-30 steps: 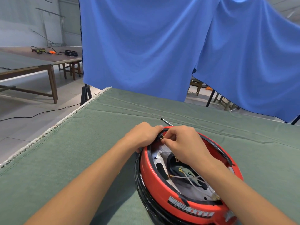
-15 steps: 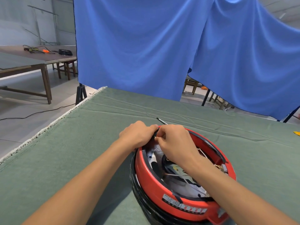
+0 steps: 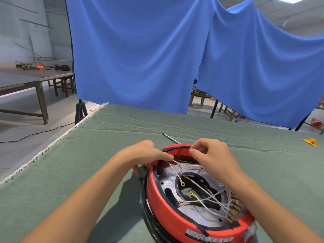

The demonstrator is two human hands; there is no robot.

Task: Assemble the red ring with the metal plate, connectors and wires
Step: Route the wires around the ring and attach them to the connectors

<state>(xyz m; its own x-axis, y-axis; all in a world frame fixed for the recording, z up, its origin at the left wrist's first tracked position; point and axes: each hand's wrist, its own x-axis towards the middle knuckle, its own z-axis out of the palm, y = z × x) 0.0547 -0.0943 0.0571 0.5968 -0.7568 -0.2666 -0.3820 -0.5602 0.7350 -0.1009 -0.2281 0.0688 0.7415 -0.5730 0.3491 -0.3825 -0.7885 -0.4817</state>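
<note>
The red ring [image 3: 168,210] with a black base sits on the green cloth near me. Inside it lies the metal plate [image 3: 190,212] with a dark central opening. White wires [image 3: 201,188] with yellow ring terminals cross the plate and run to a row of brass connectors [image 3: 233,210] at the right. My left hand [image 3: 145,156] grips the ring's far-left rim, thumb on top beside a wire end. My right hand [image 3: 210,155] hovers over the far rim, its thumb and forefinger pinching a white wire.
A thin metal rod with a black tip [image 3: 171,138] lies on the green cloth [image 3: 87,163] just beyond the ring. A small yellow object [image 3: 311,142] sits at far right. Blue curtains hang behind the table; its left edge [image 3: 52,146] drops to the floor.
My right hand has moved right, away from my left hand, and lifted off the plate. The wires and connectors under it now show. The camera has moved.
</note>
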